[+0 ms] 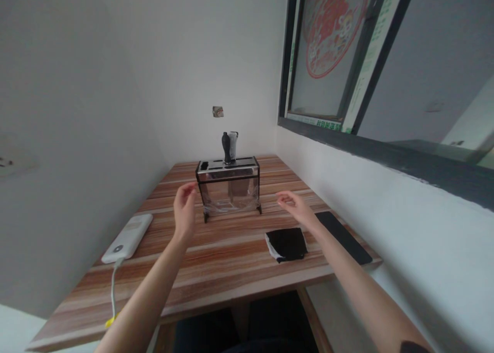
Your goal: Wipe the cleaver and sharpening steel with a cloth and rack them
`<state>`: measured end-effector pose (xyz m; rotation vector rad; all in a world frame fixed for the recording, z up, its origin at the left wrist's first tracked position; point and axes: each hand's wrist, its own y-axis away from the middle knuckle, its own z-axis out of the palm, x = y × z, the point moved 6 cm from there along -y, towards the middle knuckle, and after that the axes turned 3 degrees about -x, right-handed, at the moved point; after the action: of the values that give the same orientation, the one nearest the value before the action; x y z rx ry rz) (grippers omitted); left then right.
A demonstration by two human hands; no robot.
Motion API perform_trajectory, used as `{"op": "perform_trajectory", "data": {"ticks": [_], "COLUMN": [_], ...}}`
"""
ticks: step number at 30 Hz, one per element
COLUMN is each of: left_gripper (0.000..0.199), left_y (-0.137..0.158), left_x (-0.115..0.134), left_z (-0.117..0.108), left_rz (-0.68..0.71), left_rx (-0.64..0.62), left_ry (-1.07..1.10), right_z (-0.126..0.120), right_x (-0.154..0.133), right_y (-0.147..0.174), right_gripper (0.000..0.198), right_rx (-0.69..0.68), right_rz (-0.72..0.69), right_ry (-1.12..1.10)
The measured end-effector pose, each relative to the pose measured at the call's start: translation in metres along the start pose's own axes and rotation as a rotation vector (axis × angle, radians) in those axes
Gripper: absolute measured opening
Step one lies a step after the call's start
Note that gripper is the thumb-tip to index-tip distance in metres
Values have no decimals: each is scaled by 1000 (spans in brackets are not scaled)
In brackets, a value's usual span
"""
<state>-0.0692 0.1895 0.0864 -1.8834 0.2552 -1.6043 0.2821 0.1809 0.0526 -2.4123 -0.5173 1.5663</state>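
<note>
A clear-sided rack with a slotted metal top and a black frame stands on the wooden table. A black handle rises from its top, beside a pale wrapped piece with a dark edge. My left hand is just off the rack's left side, fingers loosely bent and holding nothing I can see; whether a fingertip touches the frame is unclear. Right of the rack, apart from it, my right hand hovers with bent fingers and nothing visible in it. Below that hand lies a folded black cloth with a white edge.
At the table's left edge lies a white power bank with a white cable plugged in. A flat black slab rests along the right edge. Walls border the wooden table, and a dark-framed window is on the right.
</note>
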Motion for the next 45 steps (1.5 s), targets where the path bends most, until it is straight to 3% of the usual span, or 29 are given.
{"op": "perform_trajectory", "data": {"ticks": [2,6,10,13,17,24,35,45], "left_gripper": [33,69,88,89,82,77,77,74], "left_y": [-20,-37,-36,-40,-49,-53,-53,-53], "left_x": [-25,-53,-59,-58,-59,-59,-63,-56], "left_z": [-9,0,15,22,23,20,17,28], "left_rz": [-86,-157,-239,-270,-273,-265,-214,-172], "left_rx": [-34,-369,-672,-774,-798,-848,-702,-709], "left_ry": [86,107,108,94,69,67,9,24], "right_z": [9,27,40,43,43,46,46,32], "right_x": [3,11,5,0,1,7,8,12], "right_y": [-27,-74,-98,-104,-109,-118,-124,-121], "right_gripper": [36,64,76,75,71,72,70,68], "right_rx": [-23,-145,-351,-473,-546,-541,-469,-457], "right_rz": [-17,-37,-66,-63,-37,-31,-60,-50], "right_ry": [-37,-114,-202,-244,-277,-302,-281,-249]}}
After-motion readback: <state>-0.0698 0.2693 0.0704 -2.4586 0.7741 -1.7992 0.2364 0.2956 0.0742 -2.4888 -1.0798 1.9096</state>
